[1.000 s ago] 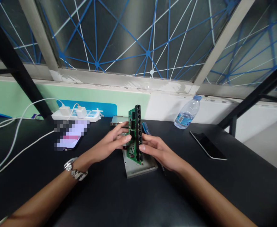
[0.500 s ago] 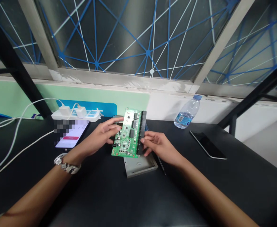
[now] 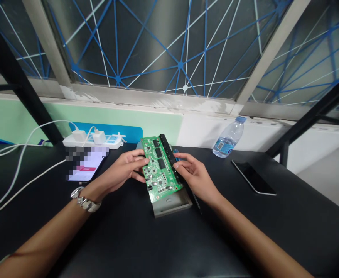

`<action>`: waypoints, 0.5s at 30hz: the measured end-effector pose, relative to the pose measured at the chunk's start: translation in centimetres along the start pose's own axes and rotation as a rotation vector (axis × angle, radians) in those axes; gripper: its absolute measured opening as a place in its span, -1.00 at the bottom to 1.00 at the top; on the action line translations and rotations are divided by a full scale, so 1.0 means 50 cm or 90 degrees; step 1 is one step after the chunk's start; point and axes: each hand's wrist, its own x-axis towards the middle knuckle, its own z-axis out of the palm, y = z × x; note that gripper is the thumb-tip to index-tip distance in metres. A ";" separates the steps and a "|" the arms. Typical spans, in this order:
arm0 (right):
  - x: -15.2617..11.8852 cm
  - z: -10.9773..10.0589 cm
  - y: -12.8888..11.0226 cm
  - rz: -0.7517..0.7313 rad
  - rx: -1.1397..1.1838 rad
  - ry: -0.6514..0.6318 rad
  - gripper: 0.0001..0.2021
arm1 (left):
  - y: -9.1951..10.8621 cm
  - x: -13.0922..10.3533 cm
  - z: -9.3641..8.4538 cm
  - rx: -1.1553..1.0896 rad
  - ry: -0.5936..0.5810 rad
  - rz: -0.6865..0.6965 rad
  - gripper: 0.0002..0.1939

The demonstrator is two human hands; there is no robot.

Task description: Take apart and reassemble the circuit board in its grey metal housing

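Spanning a green circuit board (image 3: 165,175), the left fingers (image 3: 140,164) pinch its left long edge, thumb on the component face, the others at and behind the rim; the right fingers (image 3: 185,157) are bent against the black connector row (image 3: 167,152) on the opposite edge, thumb and index touching it. Board is tilted, component face up, between the two sets of fingers, over a grey metal tray (image 3: 169,210) that shows just below them; contact between board and tray cannot be told. Handling estimate: light, stiff, not slippery at the edges, but fragile on the face, where small parts and solder could be damaged by pressure. Best hold: bare rims and the solid connector row, fingers off the chips. A screwdriver (image 3: 196,201) lies on the surface (image 3: 169,251) just beneath the right fingers. Writing: white print on the board is too small to read. Beyond the right fingers, a water bottle (image 3: 225,144) bears a blue label with a barcode, brand not legible. Left of the left fingers, a lit phone (image 3: 85,173) shows a red bar, text unreadable and partly pixelated.
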 end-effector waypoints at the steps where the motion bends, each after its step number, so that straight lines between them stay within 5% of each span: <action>1: -0.001 -0.001 -0.003 -0.001 0.003 -0.002 -0.62 | -0.004 0.002 -0.001 -0.004 0.020 0.000 -0.65; 8: -0.029 0.007 -0.027 -0.076 -0.021 -0.148 -0.29 | -0.019 0.010 -0.014 0.003 0.093 -0.034 -0.57; 15: -0.057 0.042 -0.028 -0.227 -0.131 -0.181 -0.03 | -0.024 0.008 0.008 0.004 0.055 -0.008 -0.58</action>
